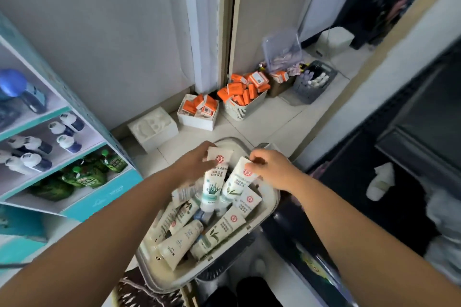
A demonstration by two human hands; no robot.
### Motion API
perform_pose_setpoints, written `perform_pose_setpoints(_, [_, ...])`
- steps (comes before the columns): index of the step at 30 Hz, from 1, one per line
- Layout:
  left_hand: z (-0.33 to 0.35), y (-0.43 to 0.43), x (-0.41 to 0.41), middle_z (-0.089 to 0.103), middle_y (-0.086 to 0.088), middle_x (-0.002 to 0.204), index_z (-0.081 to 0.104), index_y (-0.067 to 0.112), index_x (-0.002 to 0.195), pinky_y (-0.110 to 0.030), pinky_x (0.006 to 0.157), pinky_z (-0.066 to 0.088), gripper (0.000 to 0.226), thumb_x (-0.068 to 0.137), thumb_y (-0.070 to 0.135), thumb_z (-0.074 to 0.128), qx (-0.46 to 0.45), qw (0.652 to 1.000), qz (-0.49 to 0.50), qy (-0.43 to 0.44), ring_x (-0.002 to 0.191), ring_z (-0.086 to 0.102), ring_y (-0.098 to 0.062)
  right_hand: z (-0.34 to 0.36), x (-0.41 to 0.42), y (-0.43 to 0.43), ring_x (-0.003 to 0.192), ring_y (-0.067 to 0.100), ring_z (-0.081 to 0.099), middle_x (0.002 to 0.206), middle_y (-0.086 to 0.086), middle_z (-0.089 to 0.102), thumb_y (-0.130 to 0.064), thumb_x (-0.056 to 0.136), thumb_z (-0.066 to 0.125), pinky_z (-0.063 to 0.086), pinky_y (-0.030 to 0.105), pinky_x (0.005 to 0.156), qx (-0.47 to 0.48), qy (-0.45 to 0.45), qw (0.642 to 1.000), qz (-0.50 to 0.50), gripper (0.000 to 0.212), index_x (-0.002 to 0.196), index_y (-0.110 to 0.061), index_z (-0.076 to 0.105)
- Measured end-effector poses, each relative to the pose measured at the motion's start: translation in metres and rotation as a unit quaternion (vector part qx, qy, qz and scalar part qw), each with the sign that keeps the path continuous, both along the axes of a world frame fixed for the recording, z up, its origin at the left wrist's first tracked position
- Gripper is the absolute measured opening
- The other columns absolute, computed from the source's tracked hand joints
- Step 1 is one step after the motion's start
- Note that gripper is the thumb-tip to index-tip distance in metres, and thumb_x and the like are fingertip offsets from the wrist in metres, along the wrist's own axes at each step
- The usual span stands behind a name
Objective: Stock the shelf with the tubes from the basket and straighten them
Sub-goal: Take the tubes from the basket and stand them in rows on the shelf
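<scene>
**Grabbing two tubes at once out of the basket**

Reaching down with both arms, the person has a tube in each hand. The left hand (pixel 194 162) has its fingers curled round the crimped top end of a white tube (pixel 214 182) with a red round logo and a green plant print, cap end pointing down into the pile. The right hand (pixel 274 169) is pinching the top edge of a second tube (pixel 237 182) right beside it, same look, and the two tubes sit pretty much side by side, tilted a bit.

Both are over the far half of the pale basket (pixel 159 278), which sits near the person, and it's got a messy heap of loose tubes (pixel 219 229) lying every which way.

The shelf (pixel 107 194) is off to the left, teal-edged, with white bottles (pixel 62 132) on a middle level and green pouches (pixel 84 174) lower down.

Further back on the floor by the wall are orange boxes (pixel 239 95) piled in a white bin, plus a grey crate (pixel 311 92) to the right of that.
</scene>
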State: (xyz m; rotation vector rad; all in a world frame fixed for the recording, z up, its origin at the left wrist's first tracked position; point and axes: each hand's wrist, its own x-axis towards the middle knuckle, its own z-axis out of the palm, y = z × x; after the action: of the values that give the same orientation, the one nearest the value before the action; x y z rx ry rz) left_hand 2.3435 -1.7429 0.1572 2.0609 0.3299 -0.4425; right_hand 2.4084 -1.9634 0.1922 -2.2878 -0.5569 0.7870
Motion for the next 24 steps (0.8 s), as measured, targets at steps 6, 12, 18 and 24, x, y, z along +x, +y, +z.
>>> perform_pose_setpoints(6, [0.082, -0.058, 0.022, 0.065, 0.003, 0.095, 0.053, 0.023, 0.102, -0.023, 0.068, 0.051, 0.005, 0.098, 0.025, 0.054, -0.059, 0.988, -0.058, -0.133, 0.078, 0.061, -0.007, 0.092, 0.004, -0.046, 0.07, 0.004, 0.059, 0.08, 0.006, 0.067, -0.011, 0.092, 0.063, 0.049, 0.021, 0.066, 0.09, -0.03, 0.994, -0.053, 0.014, 0.078, -0.013, 0.061])
perform_pose_setpoints(12, [0.152, -0.124, 0.04, 0.068, 0.016, 0.08, 0.059, 0.025, 0.099, -0.03, 0.061, 0.049, 0.01, 0.096, 0.015, 0.058, -0.12, 0.962, -0.137, -0.205, 0.075, 0.063, -0.004, 0.171, -0.009, -0.117, 0.077, 0.005, 0.064, 0.085, -0.002, 0.069, -0.012, 0.092, 0.064, 0.051, 0.02, 0.067, 0.134, -0.092, 0.983, -0.087, 0.004, 0.091, -0.008, 0.066])
perform_pose_setpoints(18, [0.216, -0.217, 0.033, 0.07, 0.006, 0.079, 0.058, 0.012, 0.101, -0.023, 0.05, 0.045, 0.006, 0.095, 0.012, 0.057, -0.151, 0.93, -0.193, -0.272, 0.066, 0.064, -0.005, 0.218, -0.046, -0.214, 0.069, 0.01, 0.067, 0.081, 0.006, 0.071, -0.007, 0.091, 0.063, 0.056, 0.023, 0.058, 0.228, -0.125, 0.948, -0.183, 0.004, 0.089, -0.003, 0.062])
perform_pose_setpoints(24, [0.26, -0.318, 0.007, 0.074, -0.006, 0.094, 0.055, 0.009, 0.104, -0.028, 0.055, 0.056, 0.01, 0.095, 0.015, 0.055, -0.22, 0.914, -0.223, -0.258, 0.085, 0.072, -0.023, 0.262, -0.089, -0.327, 0.078, 0.021, 0.069, 0.087, 0.006, 0.073, -0.015, 0.092, 0.064, 0.059, 0.037, 0.064, 0.215, -0.191, 0.932, -0.22, 0.009, 0.09, -0.007, 0.065])
